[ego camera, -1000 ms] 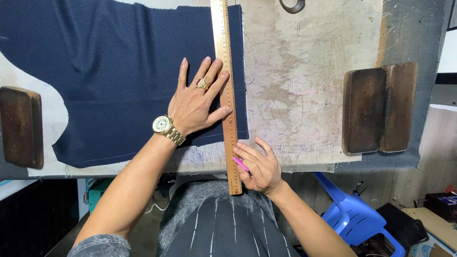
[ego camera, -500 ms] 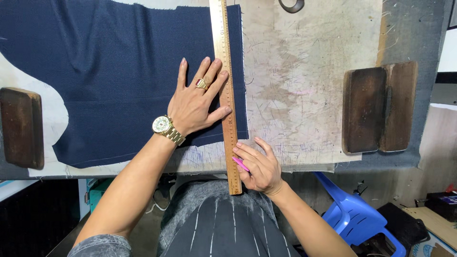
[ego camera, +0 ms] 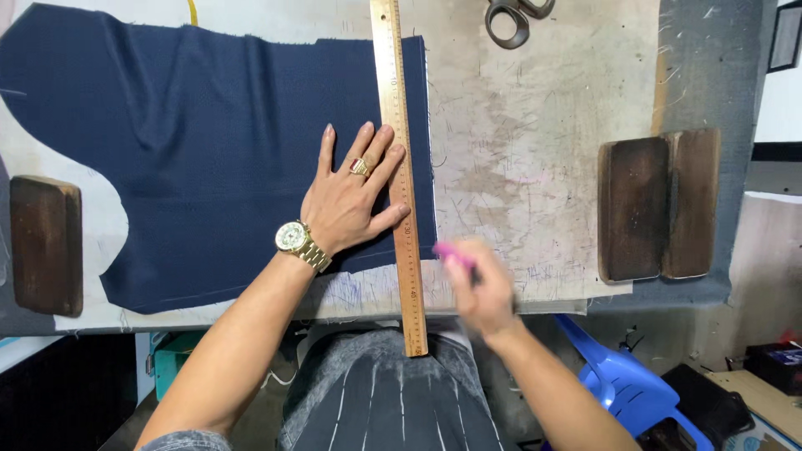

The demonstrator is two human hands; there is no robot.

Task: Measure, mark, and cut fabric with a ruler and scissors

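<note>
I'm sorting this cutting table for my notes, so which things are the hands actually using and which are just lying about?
In use:
- left hand pressing the wooden ruler
- navy fabric under both
- right hand, blurred, holding pink chalk

Lying about:
- scissors
- paired wooden blocks
- left wooden block
- blue plastic chair

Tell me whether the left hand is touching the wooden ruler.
Touching. The head view shows the left hand flat on the navy fabric, fingertips and thumb lying on the wooden ruler.
</note>
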